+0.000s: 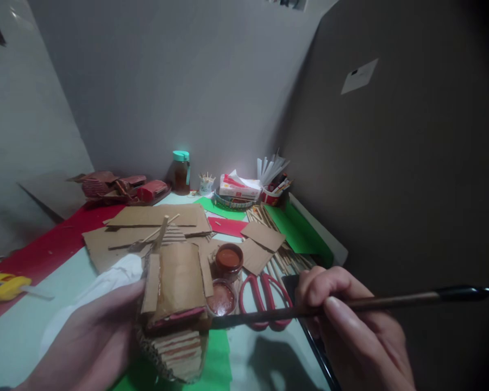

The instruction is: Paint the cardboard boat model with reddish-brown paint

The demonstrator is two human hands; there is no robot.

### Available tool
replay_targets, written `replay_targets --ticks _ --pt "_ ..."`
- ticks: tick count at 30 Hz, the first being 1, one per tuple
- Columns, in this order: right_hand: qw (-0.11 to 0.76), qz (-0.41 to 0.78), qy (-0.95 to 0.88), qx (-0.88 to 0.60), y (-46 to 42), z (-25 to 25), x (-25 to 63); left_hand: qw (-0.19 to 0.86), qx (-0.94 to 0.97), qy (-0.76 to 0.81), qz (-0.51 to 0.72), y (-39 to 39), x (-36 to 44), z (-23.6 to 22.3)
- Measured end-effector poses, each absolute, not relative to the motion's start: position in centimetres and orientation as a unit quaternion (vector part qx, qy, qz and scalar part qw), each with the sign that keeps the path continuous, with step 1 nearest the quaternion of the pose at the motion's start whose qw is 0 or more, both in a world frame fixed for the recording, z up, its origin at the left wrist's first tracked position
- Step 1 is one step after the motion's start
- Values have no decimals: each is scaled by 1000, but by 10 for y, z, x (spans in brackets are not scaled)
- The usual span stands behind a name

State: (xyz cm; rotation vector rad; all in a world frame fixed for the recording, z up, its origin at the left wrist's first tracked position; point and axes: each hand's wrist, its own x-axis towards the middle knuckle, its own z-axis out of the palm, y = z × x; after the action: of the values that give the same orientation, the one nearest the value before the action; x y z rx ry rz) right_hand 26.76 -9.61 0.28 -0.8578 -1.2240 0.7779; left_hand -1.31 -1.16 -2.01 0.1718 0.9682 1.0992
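My left hand [93,334] grips a small cardboard model [181,277] from its left side, with a curved panel on top and exposed corrugated ridges below. In my right hand [354,326] a long dark paintbrush [269,315] is pinched between thumb and fingers. Its bristle end meets the model's lower edge, where reddish-brown paint shows. Just right of the model stands an open jar of brown paint [229,259]. A shallow round lid [221,298] with wet paint lies in front of it. Beyond the brush shaft rest red-handled scissors [266,290].
Cardboard sheets [155,216] and thin wooden sticks [283,255] cover the table's middle. A yellow glue gun [2,287] lies at left, near a white cloth [114,279]. Red-painted cardboard pieces [101,184], a teal-capped bottle [181,176] and a tissue pack [239,187] line the back wall.
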Motion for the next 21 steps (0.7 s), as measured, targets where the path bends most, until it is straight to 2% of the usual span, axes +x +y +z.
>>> replay_targets --ticks 4,9,11,16,21 --pt "659 375 -544 -360 -96 5 268 741 119 447 487 -12 -17 -24" --pt "641 378 -547 -382 -100 6 261 833 224 300 409 -6 -9 -16" --pt "625 389 -557 -384 -101 6 259 840 228 285 400 -4 -3 -10" --pt "618 363 -567 -405 -101 9 263 843 204 298 397 -7 -3 -8" --pt "643 323 -581 -380 -99 9 270 813 127 397 405 -14 -9 -8"
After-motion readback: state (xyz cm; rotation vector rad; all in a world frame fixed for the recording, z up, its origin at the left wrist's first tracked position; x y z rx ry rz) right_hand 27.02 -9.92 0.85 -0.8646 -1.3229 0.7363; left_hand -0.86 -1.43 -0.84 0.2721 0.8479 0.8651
